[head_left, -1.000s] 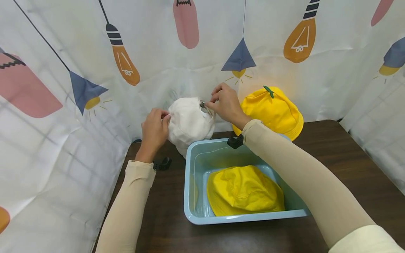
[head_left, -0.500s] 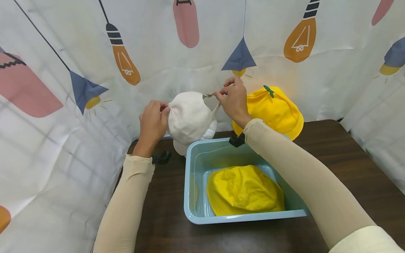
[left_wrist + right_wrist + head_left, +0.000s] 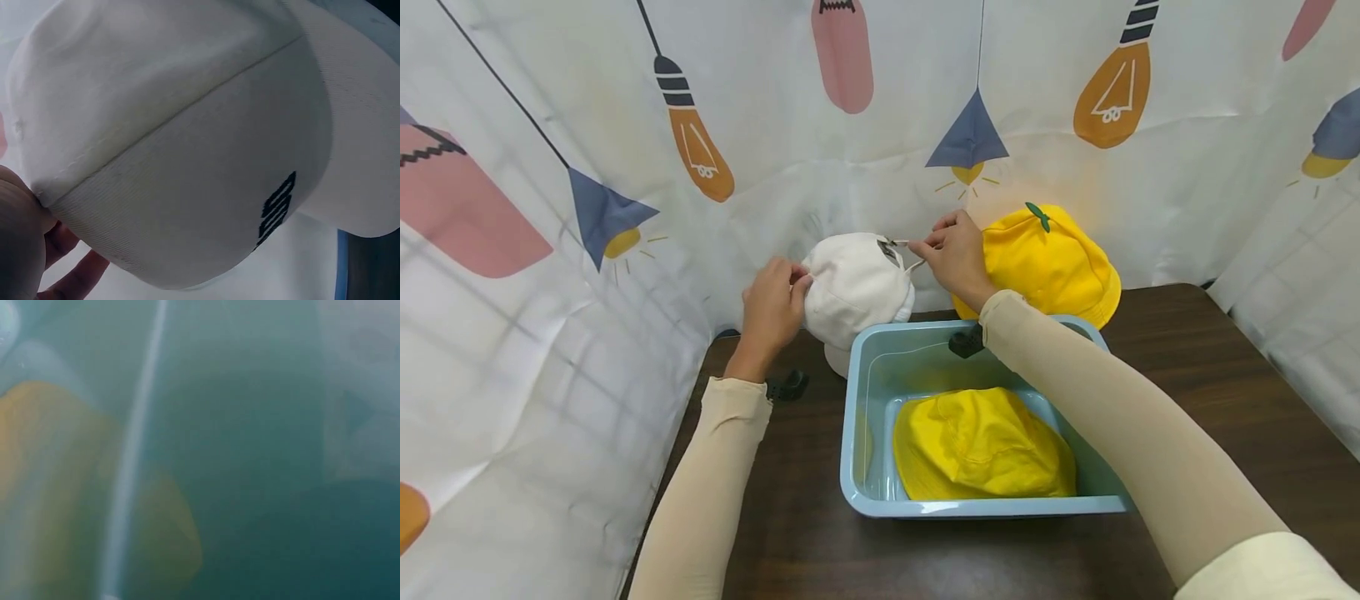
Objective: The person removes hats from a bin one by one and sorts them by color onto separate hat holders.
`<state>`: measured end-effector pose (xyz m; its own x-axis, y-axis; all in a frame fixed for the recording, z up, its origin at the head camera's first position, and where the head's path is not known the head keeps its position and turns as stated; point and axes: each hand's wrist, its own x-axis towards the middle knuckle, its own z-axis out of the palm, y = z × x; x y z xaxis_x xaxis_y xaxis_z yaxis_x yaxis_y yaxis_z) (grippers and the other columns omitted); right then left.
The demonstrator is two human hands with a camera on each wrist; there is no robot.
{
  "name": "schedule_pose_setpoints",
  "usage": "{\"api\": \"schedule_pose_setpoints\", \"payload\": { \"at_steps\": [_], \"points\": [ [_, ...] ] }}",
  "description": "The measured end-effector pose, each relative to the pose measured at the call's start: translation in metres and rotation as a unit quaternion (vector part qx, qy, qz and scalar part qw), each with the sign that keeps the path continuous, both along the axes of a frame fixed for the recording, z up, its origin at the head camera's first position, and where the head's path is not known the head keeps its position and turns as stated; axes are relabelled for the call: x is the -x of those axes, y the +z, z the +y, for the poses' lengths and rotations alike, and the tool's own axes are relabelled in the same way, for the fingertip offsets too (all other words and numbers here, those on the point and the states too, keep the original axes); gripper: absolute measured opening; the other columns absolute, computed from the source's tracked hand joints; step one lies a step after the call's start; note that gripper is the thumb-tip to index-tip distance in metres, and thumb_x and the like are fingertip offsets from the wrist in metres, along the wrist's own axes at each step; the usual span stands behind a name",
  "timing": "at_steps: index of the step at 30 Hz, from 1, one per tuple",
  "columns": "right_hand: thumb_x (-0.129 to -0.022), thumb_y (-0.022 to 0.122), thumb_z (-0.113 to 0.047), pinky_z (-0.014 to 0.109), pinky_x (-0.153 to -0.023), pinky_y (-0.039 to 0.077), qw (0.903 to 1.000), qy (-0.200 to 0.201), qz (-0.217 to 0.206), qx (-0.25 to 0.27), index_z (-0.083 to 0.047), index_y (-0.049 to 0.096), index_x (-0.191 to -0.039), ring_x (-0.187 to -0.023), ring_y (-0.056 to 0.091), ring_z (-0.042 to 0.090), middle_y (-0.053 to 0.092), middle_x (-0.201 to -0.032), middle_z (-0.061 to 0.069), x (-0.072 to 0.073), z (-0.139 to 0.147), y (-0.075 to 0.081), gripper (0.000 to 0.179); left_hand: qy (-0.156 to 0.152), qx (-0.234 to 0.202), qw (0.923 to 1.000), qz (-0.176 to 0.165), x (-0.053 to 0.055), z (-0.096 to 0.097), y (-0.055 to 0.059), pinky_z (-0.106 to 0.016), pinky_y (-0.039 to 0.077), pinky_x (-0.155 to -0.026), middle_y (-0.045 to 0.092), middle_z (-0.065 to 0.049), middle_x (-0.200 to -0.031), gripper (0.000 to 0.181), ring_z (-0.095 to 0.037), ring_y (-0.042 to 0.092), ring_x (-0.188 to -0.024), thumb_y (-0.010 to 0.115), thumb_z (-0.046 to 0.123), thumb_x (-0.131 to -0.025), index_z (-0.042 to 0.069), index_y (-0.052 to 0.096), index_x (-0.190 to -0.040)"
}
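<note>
A white baseball cap [image 3: 853, 283] is held at the back left, beside the bin. The thumb and fingers of my left hand [image 3: 772, 307] pinch the top of its crown. With the thumb and fingertips of my right hand [image 3: 957, 260] I pinch the strap [image 3: 901, 243] at the cap's rear opening. In the left wrist view the cap's brim [image 3: 365, 144] and a dark embroidered mark [image 3: 276, 209] show. The right wrist view is blurred and shows mostly the bin's wall [image 3: 262, 456], not the hand.
A light blue bin [image 3: 852, 433] stands on the dark wooden table [image 3: 820, 550]. Inside lies a yellow bucket hat [image 3: 981, 446]. Another yellow hat [image 3: 1052, 267] with a green sprout [image 3: 1038, 217] sits behind the bin, against the printed curtain [image 3: 857, 175].
My right hand has moved right, drawing the strap out from the cap. The cap rose, then came down again with both hands. The bin has shifted slightly away from me.
</note>
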<state>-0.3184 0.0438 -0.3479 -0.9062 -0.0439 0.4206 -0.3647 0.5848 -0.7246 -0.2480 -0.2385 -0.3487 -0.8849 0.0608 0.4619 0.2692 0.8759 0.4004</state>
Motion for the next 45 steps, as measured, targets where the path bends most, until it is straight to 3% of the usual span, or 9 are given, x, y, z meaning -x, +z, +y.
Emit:
{"api": "schedule_pose_setpoints", "payload": {
  "at_steps": [9, 13, 18, 21, 29, 32, 36, 40, 45],
  "points": [
    [-0.093, 0.077, -0.033, 0.030, -0.080, 0.045, 0.9992, 0.000, -0.027, -0.030, 0.000, 0.081, -0.094, -0.103, 0.052, 0.023, 0.053, -0.108, 0.010, -0.003, -0.003, -0.003, 0.034, -0.004, -0.009, 0.9999, -0.002, -0.001, 0.002, -0.006, -0.063, 0.040, -0.090, 0.061, -0.016, -0.109, 0.023, -0.036, 0.058, -0.109, 0.055, 0.023, -0.106, 0.002, 0.063, -0.112],
    [-0.094, 0.075, -0.035, 0.034, -0.084, 0.046, 0.9985, -0.003, -0.033, -0.044, -0.001, 0.081, -0.090, -0.104, 0.052, 0.024, 0.056, -0.109, 0.011, -0.004, -0.003, 0.003, 0.035, -0.002, -0.023, 0.9997, 0.003, -0.002, 0.004, -0.006, -0.062, 0.041, -0.090, 0.061, -0.016, -0.110, 0.024, -0.036, 0.058, -0.107, 0.055, 0.024, -0.106, 0.002, 0.062, -0.113],
    [-0.095, 0.073, -0.039, 0.039, -0.091, 0.047, 0.9988, -0.013, -0.040, -0.025, -0.002, 0.081, -0.095, -0.107, 0.055, 0.027, 0.058, -0.115, 0.013, -0.007, 0.000, 0.026, 0.038, -0.023, -0.054, 0.9982, 0.010, -0.005, 0.002, -0.001, -0.060, 0.044, -0.092, 0.060, -0.020, -0.114, 0.026, -0.038, 0.060, -0.107, 0.054, 0.019, -0.106, -0.001, 0.061, -0.120],
    [-0.095, 0.072, -0.042, 0.038, -0.091, 0.048, 0.9988, -0.005, -0.046, -0.018, -0.003, 0.080, -0.101, -0.108, 0.056, 0.026, 0.058, -0.119, 0.011, -0.014, 0.002, 0.044, 0.040, -0.046, -0.063, 0.9965, 0.033, -0.009, -0.001, 0.006, -0.058, 0.047, -0.092, 0.061, -0.023, -0.113, 0.028, -0.040, 0.062, -0.106, 0.054, 0.015, -0.105, -0.004, 0.060, -0.125],
    [-0.096, 0.069, -0.045, 0.035, -0.084, 0.052, 0.9929, 0.095, -0.028, -0.066, -0.014, 0.077, -0.112, -0.098, 0.060, 0.022, 0.057, -0.118, 0.004, -0.058, 0.018, 0.090, 0.036, -0.089, -0.056, 0.9883, 0.111, -0.038, -0.002, 0.029, -0.056, 0.049, -0.093, 0.063, -0.024, -0.112, 0.026, -0.041, 0.063, -0.104, 0.057, 0.011, -0.104, -0.004, 0.064, -0.124],
    [-0.096, 0.070, -0.043, 0.035, -0.079, 0.053, 0.9830, 0.150, -0.019, -0.104, -0.019, 0.077, -0.114, -0.093, 0.062, 0.019, 0.059, -0.114, 0.001, -0.075, 0.030, 0.095, 0.031, -0.112, -0.049, 0.9865, 0.108, -0.055, 0.003, 0.034, -0.055, 0.049, -0.091, 0.064, -0.023, -0.114, 0.026, -0.039, 0.062, -0.105, 0.059, 0.011, -0.103, -0.004, 0.065, -0.124],
    [-0.095, 0.073, -0.038, 0.034, -0.077, 0.052, 0.9595, 0.227, -0.005, -0.167, -0.019, 0.075, -0.118, -0.086, 0.062, 0.015, 0.064, -0.110, 0.000, -0.092, 0.046, 0.087, 0.030, -0.133, -0.050, 0.9872, 0.072, -0.081, 0.010, 0.032, -0.051, 0.055, -0.084, 0.066, -0.017, -0.114, 0.028, -0.034, 0.065, -0.105, 0.059, 0.015, -0.104, -0.001, 0.065, -0.125],
    [-0.090, 0.078, -0.041, 0.033, -0.076, 0.051, 0.9345, 0.277, -0.011, -0.223, -0.019, 0.074, -0.122, -0.082, 0.061, 0.014, 0.067, -0.107, 0.000, -0.106, 0.059, 0.072, 0.040, -0.128, -0.083, 0.9883, 0.000, -0.104, 0.018, 0.018, -0.046, 0.059, -0.078, 0.066, -0.011, -0.120, 0.032, -0.027, 0.067, -0.106, 0.057, 0.023, -0.106, 0.003, 0.063, -0.130],
    [-0.082, 0.083, -0.049, 0.030, -0.070, 0.049, 0.9129, 0.312, -0.045, -0.260, -0.018, 0.073, -0.125, -0.076, 0.058, 0.012, 0.066, -0.102, 0.002, -0.116, 0.072, 0.052, 0.054, -0.118, -0.144, 0.9788, -0.086, -0.126, 0.029, -0.009, -0.048, 0.059, -0.083, 0.060, -0.010, -0.133, 0.043, -0.028, 0.067, -0.115, 0.052, 0.032, -0.108, 0.007, 0.053, -0.142]
  ]
}}
